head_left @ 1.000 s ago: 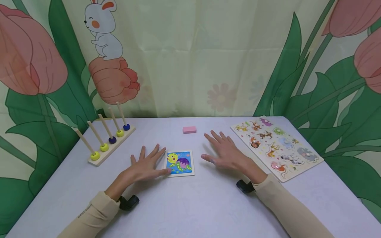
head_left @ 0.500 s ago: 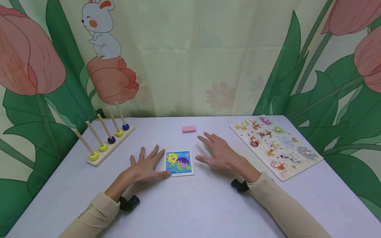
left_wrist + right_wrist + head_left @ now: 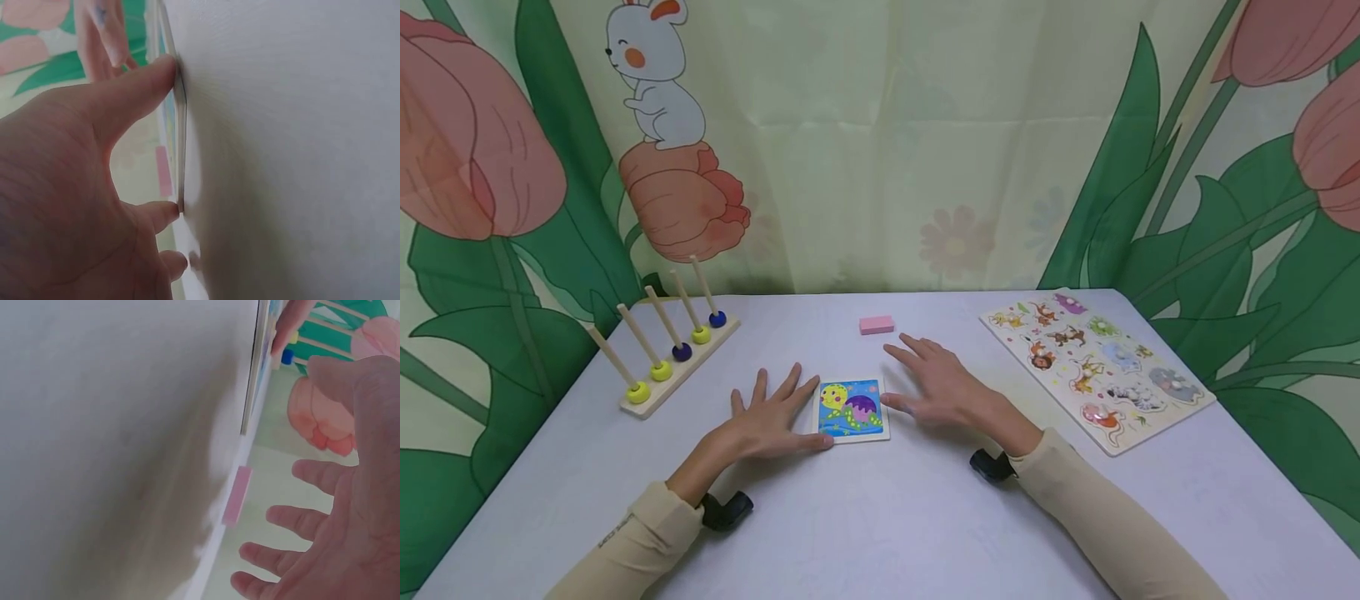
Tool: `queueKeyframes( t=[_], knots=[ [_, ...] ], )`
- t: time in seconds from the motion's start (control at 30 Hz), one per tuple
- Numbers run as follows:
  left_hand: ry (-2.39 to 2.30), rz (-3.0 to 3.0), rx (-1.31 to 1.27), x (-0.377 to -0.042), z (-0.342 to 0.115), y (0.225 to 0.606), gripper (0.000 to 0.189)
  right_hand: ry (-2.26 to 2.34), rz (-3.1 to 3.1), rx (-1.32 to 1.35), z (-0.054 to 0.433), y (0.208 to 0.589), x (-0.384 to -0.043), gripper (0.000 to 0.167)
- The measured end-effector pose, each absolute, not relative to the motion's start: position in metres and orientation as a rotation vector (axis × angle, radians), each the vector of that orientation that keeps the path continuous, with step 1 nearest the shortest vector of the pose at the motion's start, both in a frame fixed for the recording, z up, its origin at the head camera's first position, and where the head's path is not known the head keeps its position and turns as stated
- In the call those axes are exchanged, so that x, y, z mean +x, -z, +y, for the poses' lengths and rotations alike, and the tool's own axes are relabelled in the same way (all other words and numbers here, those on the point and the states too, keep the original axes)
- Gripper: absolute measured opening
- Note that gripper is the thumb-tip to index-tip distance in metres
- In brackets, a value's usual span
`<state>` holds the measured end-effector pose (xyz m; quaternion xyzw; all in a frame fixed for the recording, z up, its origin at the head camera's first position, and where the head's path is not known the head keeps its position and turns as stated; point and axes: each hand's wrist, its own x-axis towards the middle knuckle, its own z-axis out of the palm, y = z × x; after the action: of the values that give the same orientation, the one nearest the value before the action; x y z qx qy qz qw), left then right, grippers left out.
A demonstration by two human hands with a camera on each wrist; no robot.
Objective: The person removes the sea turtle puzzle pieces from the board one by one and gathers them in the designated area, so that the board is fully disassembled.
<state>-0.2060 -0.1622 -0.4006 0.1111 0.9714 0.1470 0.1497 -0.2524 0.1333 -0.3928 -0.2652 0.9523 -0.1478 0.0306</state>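
A small square puzzle board [image 3: 852, 410] with a turtle picture on blue lies flat on the table, in the middle of the head view. My left hand [image 3: 765, 423] is at its left side with fingers spread; the thumb touches the lower left corner and the index fingertip is at the upper left edge. In the left wrist view the board [image 3: 181, 156] shows edge-on against that thumb. My right hand [image 3: 946, 385] hovers just right of the board, fingers spread and holding nothing. Its thumb tip is close to the right edge; in the right wrist view it appears apart from the board [image 3: 251, 381].
A pink block [image 3: 877, 325] lies farther back, beyond the turtle board. On the left stands a wooden peg rack [image 3: 688, 367] with upright rods and yellow and blue beads. A large animal puzzle board [image 3: 1093, 367] lies at the right on the white tablecloth [image 3: 880, 525].
My right hand has moved left, closer to the turtle board's right edge. The left hand stays almost where it was, its thumb at the board's corner.
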Motion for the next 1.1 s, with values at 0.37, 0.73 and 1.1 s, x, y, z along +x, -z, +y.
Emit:
queueKeyframes(
  t=[0.37, 0.73, 1.1],
  knots=[
    [-0.430, 2.790, 0.334, -0.214, -0.159, 0.403, 0.108, 0.442, 2.911, -0.825, 0.116, 0.393, -0.255, 0.084],
    [-0.451, 2.772, 0.322, -0.220, -0.155, 0.404, 0.111, 0.421, 2.897, -0.833, 0.102, 0.394, -0.256, 0.083],
    [-0.411, 2.784, 0.322, -0.223, -0.148, 0.399, 0.106, 0.441, 2.894, -0.906, 0.094, 0.393, -0.258, 0.074]
  ],
)
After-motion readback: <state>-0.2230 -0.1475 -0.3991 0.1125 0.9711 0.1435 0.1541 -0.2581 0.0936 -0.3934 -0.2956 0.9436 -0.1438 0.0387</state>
